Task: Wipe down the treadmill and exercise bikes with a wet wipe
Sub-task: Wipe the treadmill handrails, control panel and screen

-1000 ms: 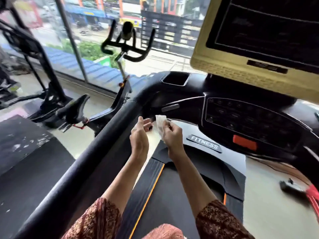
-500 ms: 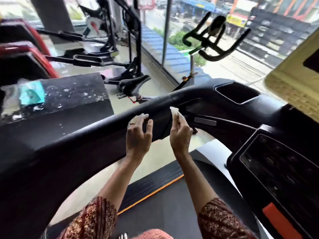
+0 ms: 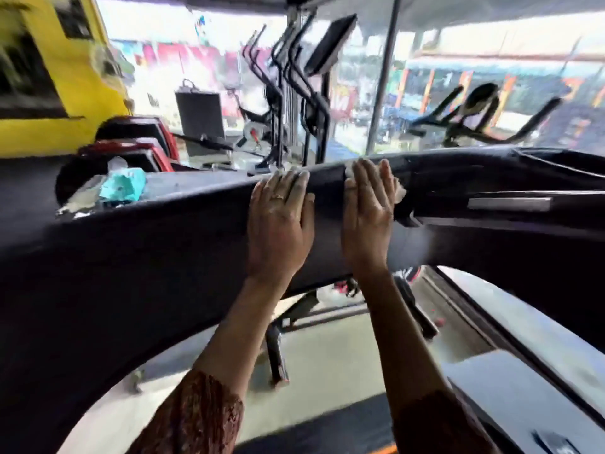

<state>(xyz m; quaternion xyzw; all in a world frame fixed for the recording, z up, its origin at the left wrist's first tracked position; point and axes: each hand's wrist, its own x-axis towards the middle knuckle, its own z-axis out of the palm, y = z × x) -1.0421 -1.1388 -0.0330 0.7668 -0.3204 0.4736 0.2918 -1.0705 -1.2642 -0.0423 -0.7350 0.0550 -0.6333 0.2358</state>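
On treadmill handrail: right hand flat, fingers straight, pressing wipe against rail; left hand flat, bare, just beside. Rail runs left-right; longer stretch lies leftward.

Both hands lie flat on the treadmill's broad black handrail, side by side, fingertips reaching its top edge. The left hand, a ring on one finger, rests bare on the rail. The right hand presses a white wet wipe against it, the wipe showing past the fingers. A blurred teal packet lies beyond the rail's left stretch, and an exercise bike's handlebars stand by the window.
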